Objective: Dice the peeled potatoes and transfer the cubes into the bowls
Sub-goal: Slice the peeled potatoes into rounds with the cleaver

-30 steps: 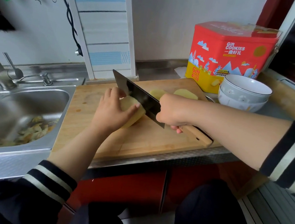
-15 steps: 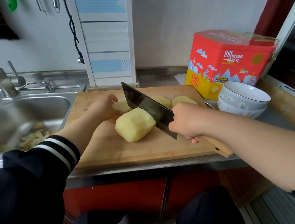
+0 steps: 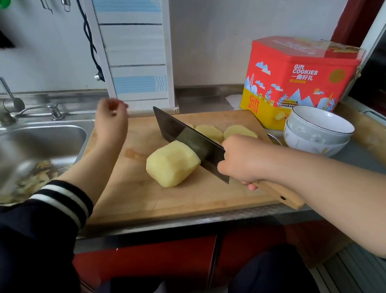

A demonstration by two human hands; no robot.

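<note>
Head view: my left hand (image 3: 111, 120) hovers loosely curled, holding nothing, over the cutting board's (image 3: 135, 195) sink-side edge; my right hand (image 3: 239, 160) grips the cleaver (image 3: 187, 140), blade against the pale, facet-peeled potato (image 3: 172, 163) mid-board, bare wood around it

Left hand (image 3: 111, 120) is lifting off the potato (image 3: 172, 163) and drawing back toward the wall, leaving it lying free against the knife (image 3: 187, 140).
</note>
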